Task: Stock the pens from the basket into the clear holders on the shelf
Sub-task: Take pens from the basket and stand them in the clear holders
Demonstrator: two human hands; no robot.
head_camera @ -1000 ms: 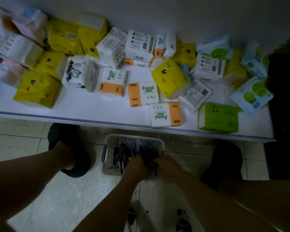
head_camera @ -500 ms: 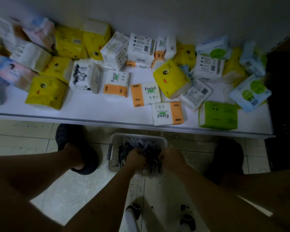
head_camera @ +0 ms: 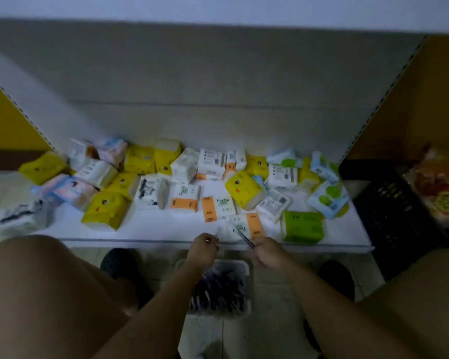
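Observation:
A white basket (head_camera: 241, 268) full of dark pens (head_camera: 218, 291) stands on the tiled floor between my feet. My right hand (head_camera: 266, 252) is raised above it at the shelf's front edge and grips a pen (head_camera: 240, 235) that points up and to the left. My left hand (head_camera: 202, 248) hangs beside it, fingers curled; something pale and blurred shows at its fingertips, and I cannot make out what it is. No clear holders are in view.
The low white shelf (head_camera: 166, 229) carries several tissue packs, yellow (head_camera: 105, 209), orange-and-white (head_camera: 218, 208) and green (head_camera: 302, 226). A black crate (head_camera: 394, 211) with snack bags stands to the right. My knees fill the lower corners.
Both hands have come up out of the basket to the shelf edge, the right one bringing a pen. The camera has tilted upward, showing more of the shelf's back panel.

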